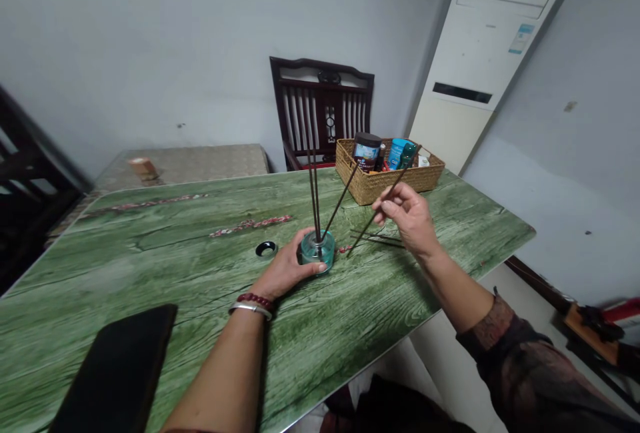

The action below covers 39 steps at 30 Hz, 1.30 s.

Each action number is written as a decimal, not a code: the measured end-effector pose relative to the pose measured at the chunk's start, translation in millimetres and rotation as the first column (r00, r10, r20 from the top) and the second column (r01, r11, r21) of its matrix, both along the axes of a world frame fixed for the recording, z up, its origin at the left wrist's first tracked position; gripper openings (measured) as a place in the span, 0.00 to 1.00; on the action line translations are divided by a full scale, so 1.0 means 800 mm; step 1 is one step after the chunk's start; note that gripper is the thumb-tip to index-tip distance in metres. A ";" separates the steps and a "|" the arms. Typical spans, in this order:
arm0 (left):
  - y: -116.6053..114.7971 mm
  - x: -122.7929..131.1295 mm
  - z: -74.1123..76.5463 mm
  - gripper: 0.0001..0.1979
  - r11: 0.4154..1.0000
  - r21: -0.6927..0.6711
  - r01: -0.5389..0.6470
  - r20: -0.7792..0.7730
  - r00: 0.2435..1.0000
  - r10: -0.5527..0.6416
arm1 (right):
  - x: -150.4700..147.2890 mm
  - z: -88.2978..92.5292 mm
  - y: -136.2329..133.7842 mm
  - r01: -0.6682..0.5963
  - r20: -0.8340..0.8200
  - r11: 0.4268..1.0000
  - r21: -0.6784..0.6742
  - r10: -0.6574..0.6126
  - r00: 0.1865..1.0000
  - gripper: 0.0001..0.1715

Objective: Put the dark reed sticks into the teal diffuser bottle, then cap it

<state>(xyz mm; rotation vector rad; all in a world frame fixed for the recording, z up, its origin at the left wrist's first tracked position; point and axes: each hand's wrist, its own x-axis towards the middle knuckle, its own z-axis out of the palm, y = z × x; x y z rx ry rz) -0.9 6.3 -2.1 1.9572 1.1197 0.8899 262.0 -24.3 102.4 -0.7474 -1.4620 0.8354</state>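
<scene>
My left hand (295, 261) is wrapped round a small teal glass diffuser bottle (324, 253) that stands upright on the green table. Several dark reeds (314, 199) rise from its neck, one of them leaning to the right. Between the thumb and fingers of my right hand (405, 214) is a single dark reed stick (366, 227), held at a slant with its lower end just right of the bottle. More loose reeds (383, 240) lie on the table beneath that hand. A black ring-shaped collar (266, 248) rests left of the bottle.
Behind my right hand sits a wicker basket (367, 187) with a dark jar (367, 151) and other containers. A black phone-like slab (115, 369) lies at the near left of the green table (210, 286). A dark wooden chair (325, 103) stands at the far side.
</scene>
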 end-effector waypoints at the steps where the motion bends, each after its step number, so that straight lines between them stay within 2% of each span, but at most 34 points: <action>1: 0.000 0.000 0.000 0.42 1.000 0.002 0.001 0.002 1.000 -0.001 | -0.010 0.005 0.005 -0.026 -0.049 1.000 0.003 0.026 0.998 0.15; 4: 0.000 0.000 -0.002 0.41 1.000 0.008 0.000 0.018 1.000 0.000 | -0.036 0.013 0.023 -0.060 -0.126 0.998 0.003 0.060 0.990 0.18; 9: 0.002 0.000 -0.005 0.41 1.000 0.015 0.010 0.037 0.999 -0.010 | -0.058 0.013 0.049 -0.071 -0.118 0.997 -0.013 0.069 0.991 0.20; 16: 0.000 0.000 -0.002 0.41 1.000 0.022 0.000 0.055 0.999 -0.001 | -0.080 -0.009 0.065 -0.124 -0.061 0.991 -0.054 0.120 0.991 0.19; 21: -0.001 0.001 -0.001 0.41 1.000 0.017 0.016 0.053 0.998 -0.017 | -0.091 -0.023 0.057 -0.159 0.109 0.984 -0.074 0.167 0.980 0.16; 25: 0.001 0.000 -0.004 0.40 0.999 0.030 0.017 0.047 0.999 -0.019 | -0.069 -0.014 0.038 -0.062 0.250 0.998 0.025 0.054 0.967 0.11; 29: 0.001 -0.001 -0.004 0.41 1.000 0.024 0.010 0.030 0.999 -0.011 | -0.019 -0.012 0.030 0.129 0.354 0.983 0.129 -0.167 0.920 0.09; 31: 0.001 -0.001 -0.003 0.41 1.000 0.009 0.009 0.003 1.000 -0.009 | 0.010 -0.022 0.033 0.228 0.435 0.958 0.173 -0.282 0.855 0.09; 33: 0.001 -0.001 -0.002 0.41 1.000 -0.001 0.009 -0.020 1.000 -0.009 | 0.037 -0.039 0.038 0.300 0.555 0.932 0.203 -0.362 0.749 0.08; 36: 0.002 -0.001 -0.002 0.41 1.000 0.006 0.003 -0.020 1.000 -0.003 | 0.069 -0.067 0.041 0.365 0.777 0.907 0.209 -0.381 0.501 0.09; 39: 0.003 -0.001 -0.003 0.41 1.000 0.013 -0.002 -0.012 1.000 0.002 | 0.089 -0.091 0.039 0.430 0.928 0.884 0.185 -0.301 0.218 0.12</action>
